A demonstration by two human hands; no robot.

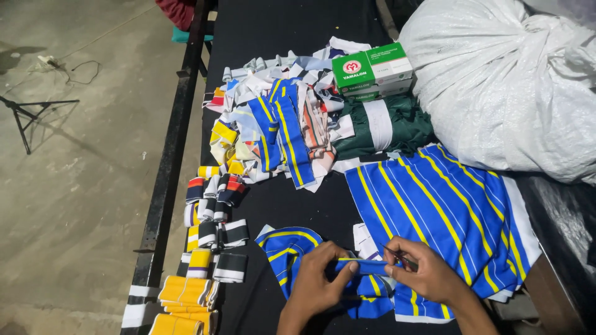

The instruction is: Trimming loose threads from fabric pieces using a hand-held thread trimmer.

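Thin, limp blue knit strip (366, 267) pinched at each end by left hand (316, 282) and right hand (425, 273) (light, floppy, probably best held taut by its ends).

Behind the striped cloth (434, 205) lie a box (371, 71) and a sack (509, 87); scraps (279, 124) lie to its left.

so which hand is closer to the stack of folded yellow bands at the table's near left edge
Left. The left hand pinches the blue strip just right of the yellow bands; the right hand holds the strip's far end, further right.
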